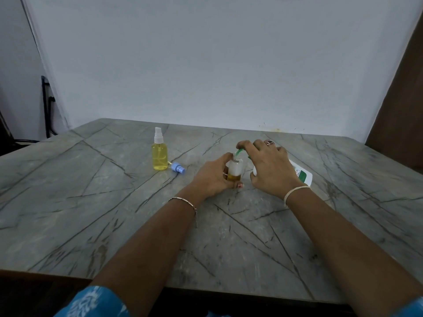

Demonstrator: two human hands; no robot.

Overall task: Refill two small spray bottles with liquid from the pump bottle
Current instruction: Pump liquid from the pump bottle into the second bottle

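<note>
The small spray bottle (235, 168) you are filling stands uncapped on the table (91, 202), a little right of centre. It is clear, with a shallow layer of amber-yellow liquid at the bottom. Your left hand (211, 178) grips it from the left, fingers wrapped round the body and fingertips showing at its base. The green spout (238, 152) of the pump bottle (302, 173) sits right over the open neck. Your right hand (271, 167) holds that pump bottle: the fingers curl over the pump head and the thumb lies against the white body below. Most of the bottle is hidden behind the hand, with only a white side and a green label patch showing to the right, so you cannot tell whether it stands straight or leans. The 2nd spray bottle (159, 157) stands upright well to the left, full of pale yellow liquid, with a white sprayer on top. Just beside its base lies a blue spray cap (179, 167) on its side. You wear 1 ring (269, 142) on the right hand, a thread band (295, 191) on the right wrist and a thin bracelet (183, 200) on the left.
</note>
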